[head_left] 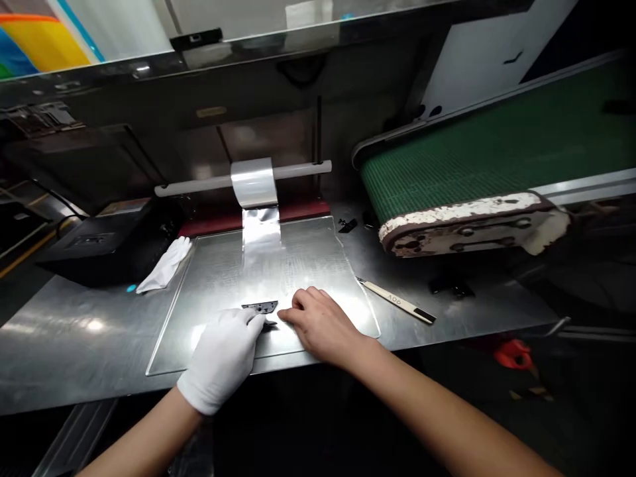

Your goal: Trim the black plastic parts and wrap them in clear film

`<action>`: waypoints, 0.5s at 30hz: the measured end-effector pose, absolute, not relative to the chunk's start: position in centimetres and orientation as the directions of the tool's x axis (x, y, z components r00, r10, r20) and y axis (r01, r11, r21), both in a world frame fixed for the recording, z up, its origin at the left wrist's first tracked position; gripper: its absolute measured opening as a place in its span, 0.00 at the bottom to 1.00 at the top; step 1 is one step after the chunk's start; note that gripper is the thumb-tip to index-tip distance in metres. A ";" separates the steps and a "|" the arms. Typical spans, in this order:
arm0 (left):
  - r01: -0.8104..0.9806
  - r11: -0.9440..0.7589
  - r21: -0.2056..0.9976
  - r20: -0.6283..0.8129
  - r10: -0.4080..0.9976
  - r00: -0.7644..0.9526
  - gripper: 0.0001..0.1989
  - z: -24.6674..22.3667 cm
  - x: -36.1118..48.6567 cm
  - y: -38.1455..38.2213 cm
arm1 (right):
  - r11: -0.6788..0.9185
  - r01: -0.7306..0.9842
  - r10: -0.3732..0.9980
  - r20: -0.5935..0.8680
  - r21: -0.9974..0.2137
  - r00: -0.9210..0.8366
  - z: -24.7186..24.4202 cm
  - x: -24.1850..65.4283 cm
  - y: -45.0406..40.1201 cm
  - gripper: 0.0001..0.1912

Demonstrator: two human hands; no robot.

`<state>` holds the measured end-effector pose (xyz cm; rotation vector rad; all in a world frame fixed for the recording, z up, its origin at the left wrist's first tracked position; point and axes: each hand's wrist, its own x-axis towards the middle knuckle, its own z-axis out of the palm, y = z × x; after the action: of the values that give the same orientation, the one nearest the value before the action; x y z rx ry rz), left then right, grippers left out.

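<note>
My left hand (221, 354), in a white glove, is closed with thumb and forefinger on a small black plastic part (269, 325). Just beyond those fingertips is another dark, flat piece (261, 307) with small holes or marks; whether the two are joined I cannot tell. Bare, my right hand (320, 324) rests close by on the right, fingers curled and pressed together; anything between them is hidden. Both hands are over a clear sheet (218, 278) on the metal table. A strip of shiny film (262, 228) runs from a roll (253, 182) toward the hands.
A utility knife (397, 301) lies right of the sheet. Left of it are a spare white glove (166, 265) and a black box-like device (109, 242). The roll hangs on a white rod (199, 186). A green conveyor belt (487, 146) stands at the right, with small black parts (452, 287) below.
</note>
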<state>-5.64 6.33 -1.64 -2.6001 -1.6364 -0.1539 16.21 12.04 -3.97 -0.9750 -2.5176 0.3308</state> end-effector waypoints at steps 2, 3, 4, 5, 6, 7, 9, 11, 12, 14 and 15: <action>0.905 -0.423 0.049 0.162 0.897 0.410 0.13 -2.0 -5.9 5.8 | 0.726 0.595 0.685 0.287 -0.346 -0.669 -4.2 16.1 12.2 0.14; 0.906 -0.417 0.080 0.187 0.899 0.397 0.13 -2.1 -6.1 5.4 | 0.727 0.598 0.684 0.282 -0.337 -0.673 -4.2 16.3 12.1 0.14; 0.905 -0.410 0.115 0.217 0.899 0.379 0.13 -2.2 -6.3 4.8 | 0.729 0.601 0.683 0.278 -0.329 -0.676 -4.2 16.5 12.1 0.14; 0.903 -0.402 0.150 0.248 0.900 0.359 0.13 -2.3 -6.7 4.0 | 0.730 0.602 0.681 0.274 -0.322 -0.679 -4.1 16.6 12.0 0.14; 0.899 -0.396 0.186 0.280 0.899 0.338 0.14 -2.3 -7.0 3.1 | 0.732 0.603 0.679 0.270 -0.316 -0.682 -4.1 16.7 11.9 0.15; 0.895 -0.388 0.221 0.311 0.897 0.313 0.14 -2.3 -7.5 2.0 | 0.733 0.604 0.678 0.269 -0.311 -0.684 -4.0 16.7 11.9 0.15; 0.881 -0.373 0.292 0.369 0.893 0.256 0.17 -2.6 -8.5 -0.6 | 0.736 0.606 0.675 0.269 -0.302 -0.687 -4.1 16.5 12.0 0.16; 0.858 -0.342 0.384 0.436 0.886 0.158 0.20 -3.3 -9.6 -3.7 | 0.742 0.602 0.669 0.272 -0.293 -0.692 -4.4 16.6 12.5 0.18; 0.848 -0.306 0.432 0.465 0.881 0.080 0.22 -3.9 -10.2 -5.5 | 0.749 0.596 0.662 0.274 -0.291 -0.698 -4.5 16.8 12.7 0.18; 0.807 -0.153 0.570 0.439 0.887 -0.142 0.23 -5.7 -11.0 -9.1 | 0.772 0.562 0.632 0.273 -0.297 -0.725 -4.7 17.6 12.9 0.19; 0.766 -0.045 0.641 0.375 0.890 -0.261 0.22 -6.8 -11.2 -11.1 | 0.790 0.534 0.609 0.277 -0.302 -0.743 -4.6 18.0 12.8 0.19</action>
<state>-11.22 -11.08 -6.76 -1.9935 -2.2698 -1.3191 18.02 12.82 -4.63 -0.8686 -2.6178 0.2876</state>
